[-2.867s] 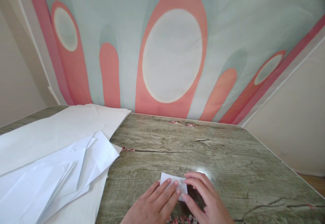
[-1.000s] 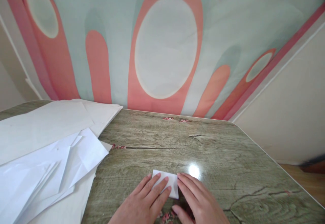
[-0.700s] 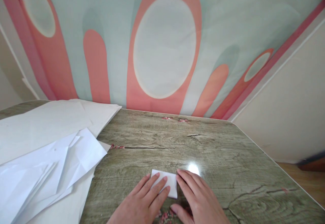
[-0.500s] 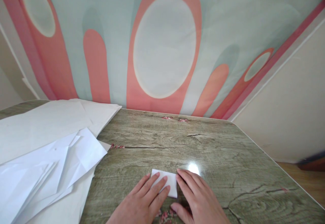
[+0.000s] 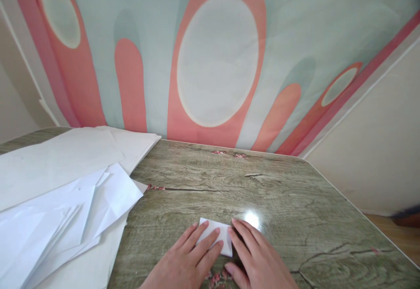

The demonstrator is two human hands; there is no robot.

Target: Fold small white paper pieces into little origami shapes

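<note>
A small folded piece of white paper [image 5: 225, 235] lies flat on the table near its front edge. Spread across its left part and pressing it down is my left hand [image 5: 188, 256], fingers outstretched and covering much of the paper. My right hand [image 5: 257, 254] rests on the table at the paper's right edge, its fingertips touching or just beside the upper right corner. The right thumb sits apart from the other fingers, below the paper.
The table [image 5: 197, 171] has a wood-grain top with a glossy light reflection. On the left lie large white sheets [image 5: 65, 153] in a stack, with loose folded white papers [image 5: 114, 197] on top. A patterned wall panel [image 5: 216, 61] stands behind the table.
The whole view has shifted slightly, so everything sits a little further right. Both hands keep nearly the same pose on the folded paper.
</note>
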